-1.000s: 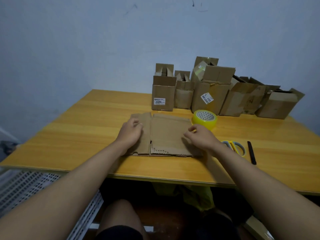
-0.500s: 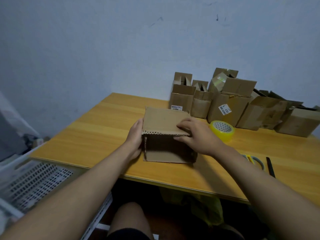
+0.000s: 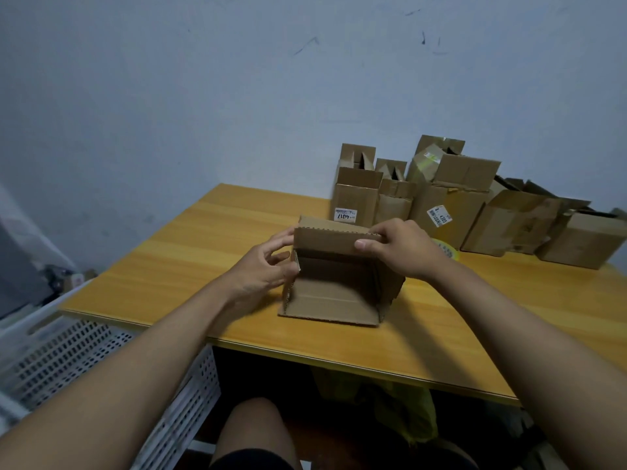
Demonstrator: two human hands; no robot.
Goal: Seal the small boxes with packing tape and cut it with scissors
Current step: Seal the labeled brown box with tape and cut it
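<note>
From the head view, a person is sitting at a yellow wooden surface (image 3: 190, 266) and working a small cardboard box (image 3: 336, 286) that is standing near the front edge, roughly at the middle of the view. The box is lying on its side with its open mouth facing the person, its lower flap resting flat on the surface and reaching toward the front edge without touching it. The left hand (image 3: 261, 269) is resting against the box's left wall, fingers loosely curled and slightly spread, not clamped on anything that can be made out. The right hand (image 3: 403, 249) is pinching the upper flap at its right end, thumb on the near face and fingers over the top edge, holding that flap tilted down over the opening. Just behind the right hand a sliver of the yellow tape roll (image 3: 448, 249) is showing (most of it is hidden by the hand). Along the far edge, against the blue wall (image 3: 237, 96), a row of open boxes (image 3: 441, 201) is standing close together, two bearing white labels. The left half of the surface is lying bare, giving open room beside the left hand. A white perforated crate (image 3: 68, 351) is sitting below the surface's left edge
</note>
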